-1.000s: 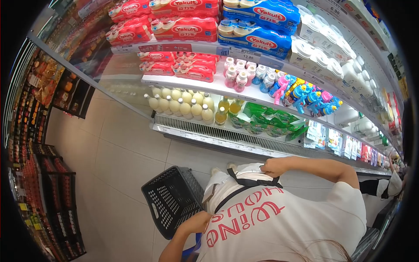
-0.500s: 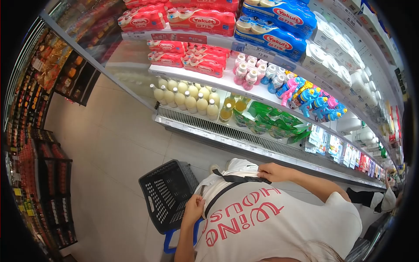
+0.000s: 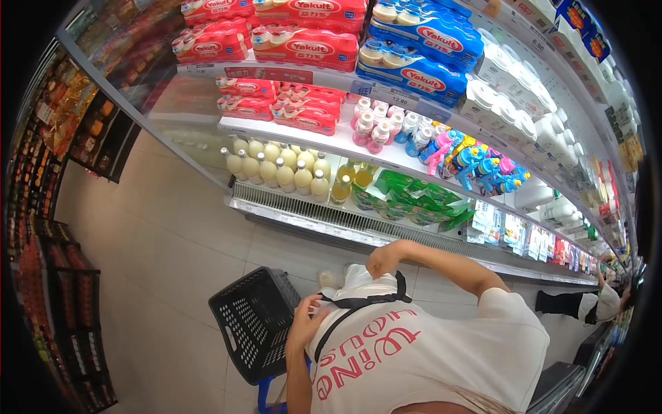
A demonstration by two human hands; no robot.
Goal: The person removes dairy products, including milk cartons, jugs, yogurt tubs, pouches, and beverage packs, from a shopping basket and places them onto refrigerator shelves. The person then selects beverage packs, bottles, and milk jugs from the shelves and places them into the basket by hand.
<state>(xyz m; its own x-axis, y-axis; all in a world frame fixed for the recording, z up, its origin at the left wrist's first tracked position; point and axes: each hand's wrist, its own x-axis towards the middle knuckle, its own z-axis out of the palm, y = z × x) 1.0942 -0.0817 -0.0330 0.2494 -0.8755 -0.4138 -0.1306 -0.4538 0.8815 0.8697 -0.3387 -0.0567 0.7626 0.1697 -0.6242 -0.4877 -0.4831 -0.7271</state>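
At the left side of the waist is my left hand, its fingers bent against the white clothing beside the black waist strap. Something pale shows between its thumb and fingers, too small to name. My right hand is raised in front of the white trousers, apart from the strap, with its fingers curled closed. Whatever it may hold is hidden. Left of my legs stands a black shopping basket with a blue handle, on the floor.
A chilled shelf holds red Yakult packs, blue Yakult packs, pale-yellow bottles and green packs. Its front ledge runs past my feet. Another person is at far right. Dark display racks line the left.
My right hand has left the waist strap and moved up and left, over the trousers. My left hand has shifted slightly up along the waist. The whole view has shifted a little.
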